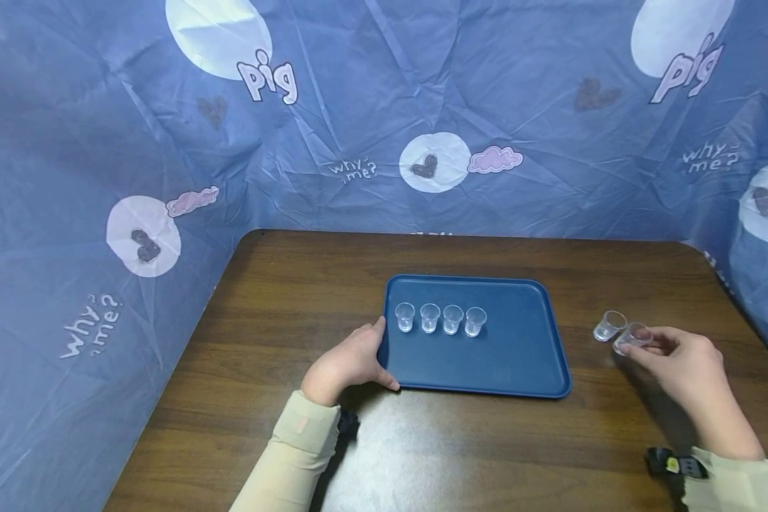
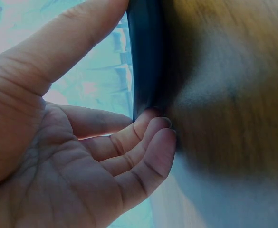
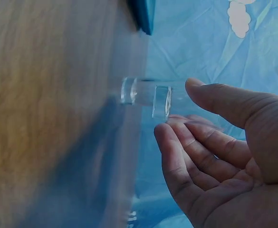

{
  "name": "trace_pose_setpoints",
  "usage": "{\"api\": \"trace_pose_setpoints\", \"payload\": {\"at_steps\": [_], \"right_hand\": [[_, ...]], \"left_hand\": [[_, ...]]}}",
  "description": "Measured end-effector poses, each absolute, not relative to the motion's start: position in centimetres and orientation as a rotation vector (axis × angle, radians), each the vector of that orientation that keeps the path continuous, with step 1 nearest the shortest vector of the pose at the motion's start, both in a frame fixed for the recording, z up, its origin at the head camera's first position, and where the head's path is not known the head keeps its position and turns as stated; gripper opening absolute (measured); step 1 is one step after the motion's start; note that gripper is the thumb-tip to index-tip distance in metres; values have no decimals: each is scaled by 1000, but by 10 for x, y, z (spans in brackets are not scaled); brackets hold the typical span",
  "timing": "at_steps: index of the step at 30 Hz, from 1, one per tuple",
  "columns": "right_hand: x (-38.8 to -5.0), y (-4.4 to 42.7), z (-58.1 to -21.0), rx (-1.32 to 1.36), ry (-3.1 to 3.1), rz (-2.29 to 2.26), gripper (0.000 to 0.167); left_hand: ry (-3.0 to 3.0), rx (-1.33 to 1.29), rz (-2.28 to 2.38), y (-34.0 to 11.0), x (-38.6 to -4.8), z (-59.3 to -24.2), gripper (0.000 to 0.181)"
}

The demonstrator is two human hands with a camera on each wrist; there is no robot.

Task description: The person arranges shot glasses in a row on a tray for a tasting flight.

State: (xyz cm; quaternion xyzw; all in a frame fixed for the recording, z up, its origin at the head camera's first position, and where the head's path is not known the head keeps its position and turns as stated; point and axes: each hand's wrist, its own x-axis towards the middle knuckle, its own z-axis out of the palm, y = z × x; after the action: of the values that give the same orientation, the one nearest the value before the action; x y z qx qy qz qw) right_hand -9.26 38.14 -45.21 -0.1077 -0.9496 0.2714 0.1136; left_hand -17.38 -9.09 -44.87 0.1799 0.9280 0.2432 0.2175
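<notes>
My left hand (image 1: 352, 359) holds the blue tray (image 1: 525, 355) at its near left corner. In the left wrist view its fingers (image 2: 150, 156) curl against the tray's edge (image 2: 146, 57). Several small clear shot glasses (image 1: 429, 318) stand in a row on the tray's left part. Right of the tray, my right hand (image 1: 688, 363) pinches another shot glass (image 1: 628, 337) between thumb and fingers. That glass (image 3: 161, 102) has its base facing the table in the right wrist view. Just left of it, apart from the fingers, is one more shot glass (image 1: 610, 326).
The brown wooden table (image 1: 281, 320) lies under everything. A blue printed cloth (image 1: 333, 114) hangs behind and beside it. Dark straps sit at both wrists, such as the right wrist band (image 1: 677, 464).
</notes>
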Motion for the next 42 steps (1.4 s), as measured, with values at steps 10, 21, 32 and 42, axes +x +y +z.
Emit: {"api": "trace_pose_setpoints", "payload": {"at_steps": [10,21,32,42], "right_hand": [[-96,365,-439,-218,-2734,794,36],[-105,340,-438,-160,-2763,847,38],[-115,313,-439,-79,-2777,900,38],[-122,298,-440,-61,-2805,939,37]], "left_hand": [[2569,498,678,-92,-174,-450,124],[2565,488,687,-92,-173,-450,124],[2566,502,689,-92,-173,-450,124],[2565,506,683,-92,-175,-452,123]]}}
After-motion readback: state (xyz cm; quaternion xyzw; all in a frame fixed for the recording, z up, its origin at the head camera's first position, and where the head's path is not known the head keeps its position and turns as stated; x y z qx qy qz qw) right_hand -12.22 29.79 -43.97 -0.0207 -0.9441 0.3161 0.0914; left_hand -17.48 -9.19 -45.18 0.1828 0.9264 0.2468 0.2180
